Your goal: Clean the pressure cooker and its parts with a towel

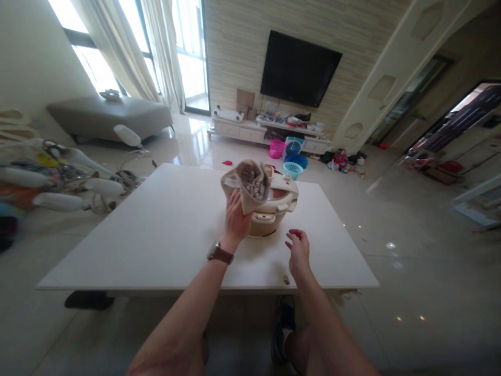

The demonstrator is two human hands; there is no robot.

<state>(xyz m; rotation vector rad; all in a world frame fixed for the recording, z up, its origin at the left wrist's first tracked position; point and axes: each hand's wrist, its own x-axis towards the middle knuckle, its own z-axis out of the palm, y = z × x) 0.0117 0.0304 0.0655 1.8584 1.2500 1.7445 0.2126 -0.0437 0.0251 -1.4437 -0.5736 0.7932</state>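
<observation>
A cream rice cooker [276, 206] stands on the white table [156, 230], a little past its middle. My left hand [236, 216], with a brown watch on the wrist, is closed on a beige patterned cloth [247, 185] and presses it against the cooker's left side and lid. My right hand [298, 251] hovers just in front of the cooker, to its right. Its fingers are loosely curled and apart, holding nothing. A small dark speck [286, 280] lies on the table near my right wrist.
A grey sofa [109, 117] stands at the far left below the curtained windows. Cluttered white objects [70, 177] lie to the table's left. A TV [299, 68] hangs over a low cabinet, with pink and blue baskets [287, 156] on the floor behind the table.
</observation>
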